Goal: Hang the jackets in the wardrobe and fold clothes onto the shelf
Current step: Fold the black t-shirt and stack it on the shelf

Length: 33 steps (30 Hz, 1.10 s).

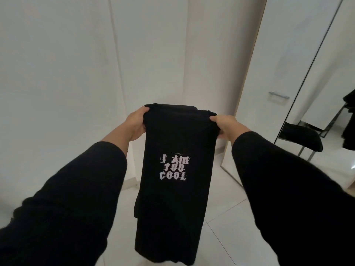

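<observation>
A black T-shirt (172,204) with white lettering hangs lengthwise in front of me, its sides folded in so it forms a narrow strip. My left hand (135,124) grips its top left corner and my right hand (225,125) grips its top right corner, both at chest height. The shirt's lower end hangs free above the white tiled floor. Both my arms wear black sleeves.
White wardrobe doors (76,73) stand shut ahead. To the right is an open white door with a metal handle (279,96) and a mirror panel (330,112), which reflects a black chair and dark clothes. White floor tiles (221,237) lie below.
</observation>
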{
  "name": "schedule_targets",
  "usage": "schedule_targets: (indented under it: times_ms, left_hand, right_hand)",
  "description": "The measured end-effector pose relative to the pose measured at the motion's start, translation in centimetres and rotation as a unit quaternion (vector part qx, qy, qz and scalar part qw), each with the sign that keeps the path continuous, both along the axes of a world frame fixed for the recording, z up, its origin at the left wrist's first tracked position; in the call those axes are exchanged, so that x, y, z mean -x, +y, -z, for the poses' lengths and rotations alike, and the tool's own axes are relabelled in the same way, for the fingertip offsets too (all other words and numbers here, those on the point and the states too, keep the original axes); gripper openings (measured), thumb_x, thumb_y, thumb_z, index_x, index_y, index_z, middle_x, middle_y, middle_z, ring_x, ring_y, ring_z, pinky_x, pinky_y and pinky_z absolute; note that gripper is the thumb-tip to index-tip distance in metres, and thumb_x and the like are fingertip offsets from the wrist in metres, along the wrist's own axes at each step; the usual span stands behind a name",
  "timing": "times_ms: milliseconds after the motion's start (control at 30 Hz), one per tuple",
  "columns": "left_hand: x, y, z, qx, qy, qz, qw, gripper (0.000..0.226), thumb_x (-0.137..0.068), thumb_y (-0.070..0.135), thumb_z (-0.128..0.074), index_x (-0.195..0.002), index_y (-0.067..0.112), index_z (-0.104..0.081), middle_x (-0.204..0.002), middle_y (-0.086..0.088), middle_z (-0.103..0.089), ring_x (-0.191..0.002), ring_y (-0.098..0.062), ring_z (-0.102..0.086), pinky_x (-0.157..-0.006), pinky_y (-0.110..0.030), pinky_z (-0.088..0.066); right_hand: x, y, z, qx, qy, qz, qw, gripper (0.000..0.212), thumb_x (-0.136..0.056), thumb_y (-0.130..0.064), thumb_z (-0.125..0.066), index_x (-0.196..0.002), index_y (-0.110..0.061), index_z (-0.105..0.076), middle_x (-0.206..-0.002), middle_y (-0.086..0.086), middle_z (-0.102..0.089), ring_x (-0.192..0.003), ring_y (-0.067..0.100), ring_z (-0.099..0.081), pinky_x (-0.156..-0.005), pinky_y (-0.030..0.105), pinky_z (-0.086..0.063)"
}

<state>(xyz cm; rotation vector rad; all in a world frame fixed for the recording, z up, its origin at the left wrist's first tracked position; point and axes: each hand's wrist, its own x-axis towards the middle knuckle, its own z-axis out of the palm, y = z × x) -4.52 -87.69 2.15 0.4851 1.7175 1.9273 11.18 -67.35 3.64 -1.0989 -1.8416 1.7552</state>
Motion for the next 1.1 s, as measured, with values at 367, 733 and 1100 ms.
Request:
schedule_targets:
  times_ms: [367, 733, 1100]
  left_hand:
    - [0.5, -1.2, -0.8, -0.09, -0.067, 0.078, 0.991, 0.036, -0.098, 0.029, -0.032, -0.104, 0.012, -0.062, -0.085, -0.006, -0.072, -0.079, -0.019, -0.067, -0.073, -0.033, -0.055]
    - [2.4, 0.8, 0.6, -0.078, -0.088, 0.116, 0.986, 0.036, -0.098, 0.031, -0.033, -0.101, 0.009, -0.061, -0.081, -0.007, -0.067, -0.073, -0.018, -0.066, -0.064, -0.029, -0.057]
    - [9.8, 5.7, 3.8, -0.034, -0.108, 0.041, 0.993, 0.036, -0.097, 0.03, -0.033, -0.099, 0.008, -0.061, -0.09, -0.011, -0.065, -0.083, -0.022, -0.062, -0.08, -0.036, -0.051]
  right_hand:
    - [0.1, -0.8, -0.9, 0.124, 0.146, -0.1, 0.976, 0.026, -0.101, -0.027, -0.04, -0.101, -0.01, -0.06, -0.101, 0.008, -0.066, -0.091, 0.021, -0.063, -0.066, 0.034, -0.051]
    - [3.2, 0.6, 0.5, 0.138, 0.12, -0.146, 0.972, 0.03, -0.1, -0.032, -0.043, -0.104, -0.008, -0.062, -0.098, 0.01, -0.066, -0.089, 0.021, -0.063, -0.069, 0.032, -0.052]
    - [12.5, 8.0, 3.7, 0.139, 0.033, -0.124, 0.982, 0.038, -0.104, -0.031, -0.031, -0.123, -0.008, -0.053, -0.114, 0.012, -0.062, -0.098, 0.026, -0.06, -0.074, 0.043, -0.05]
